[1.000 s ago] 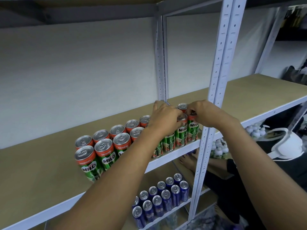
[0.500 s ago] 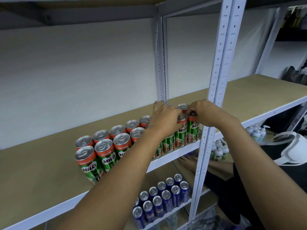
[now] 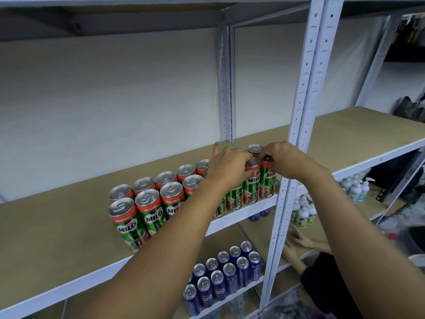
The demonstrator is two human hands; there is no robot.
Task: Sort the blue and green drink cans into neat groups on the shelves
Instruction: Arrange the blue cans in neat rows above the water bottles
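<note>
both hands work at the white upright post (image 3: 296,143). the right hand (image 3: 284,161) curls round the top of the green can (image 3: 268,178) nearest the post; the left hand (image 3: 230,164) seems to grip the next one. green cans (image 3: 147,203) run left of it; blue cans (image 3: 225,272) stand below.

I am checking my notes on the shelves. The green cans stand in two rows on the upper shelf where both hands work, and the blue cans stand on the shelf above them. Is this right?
Not quite. The head view shows the blue cans on the shelf below the green cans, not above. The rest holds: the green cans stand in two rows on the upper shelf, where the left hand and right hand work.
</note>
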